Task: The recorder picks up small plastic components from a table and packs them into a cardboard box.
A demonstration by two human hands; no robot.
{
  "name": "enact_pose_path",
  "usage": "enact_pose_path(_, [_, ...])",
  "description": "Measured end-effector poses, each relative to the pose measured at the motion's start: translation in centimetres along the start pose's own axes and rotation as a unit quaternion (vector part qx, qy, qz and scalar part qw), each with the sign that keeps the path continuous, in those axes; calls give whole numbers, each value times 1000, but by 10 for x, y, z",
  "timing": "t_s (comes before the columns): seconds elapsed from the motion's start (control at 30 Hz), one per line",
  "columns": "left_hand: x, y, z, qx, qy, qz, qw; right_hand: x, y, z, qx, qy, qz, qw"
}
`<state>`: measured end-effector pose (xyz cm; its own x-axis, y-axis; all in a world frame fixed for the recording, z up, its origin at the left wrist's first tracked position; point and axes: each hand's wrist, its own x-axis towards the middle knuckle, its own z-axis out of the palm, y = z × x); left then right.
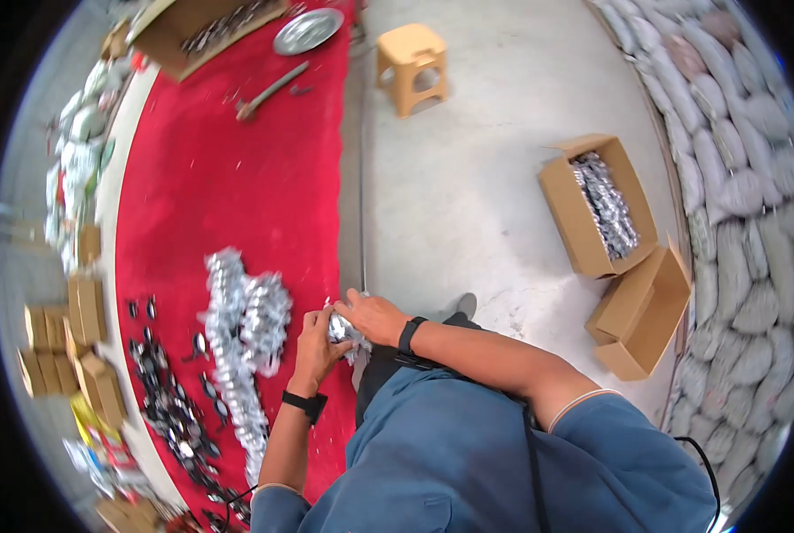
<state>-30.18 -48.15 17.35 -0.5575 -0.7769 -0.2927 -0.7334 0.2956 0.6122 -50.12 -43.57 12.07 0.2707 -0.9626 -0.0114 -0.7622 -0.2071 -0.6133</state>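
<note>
Both of my hands meet over the edge of the red-covered table, around a shiny silver bundle [342,330] that looks wrapped in clear plastic. On its left side, my left hand [315,346] curls its fingers against it. From the right, my right hand [375,318] presses down on its top with bent fingers. What lies under the fingers is partly hidden. Just left of my hands, a long row of silver plastic-wrapped pieces [228,346] runs along the red cloth [210,178], with a shorter heap [265,322] beside it.
Dark round pieces [161,386] lie scattered at the left. Farther up are a hammer-like tool [272,91], a metal plate [308,31] and a cardboard box [170,53]. A yellow stool [412,67] stands on the floor. At right are a filled box [561,209], another box [659,320] and stacked sacks [734,266].
</note>
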Motion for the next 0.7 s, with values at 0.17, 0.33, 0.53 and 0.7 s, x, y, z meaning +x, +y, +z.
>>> enact_pose_path(0.17, [109,137,49,54,-51,128,989,-79,106,-106,2,53,112,992])
enact_pose_path(0.33, [197,252,116,75,-131,232,961,-162,191,-187,2,153,208,966])
enact_pose_path(0.53, [295,362,176,100,-223,296,923,-219,272,-253,-1,195,318,928])
enact_pose_path(0.7, [386,441,233,73,-288,406,864,-254,339,-304,-6,244,415,877])
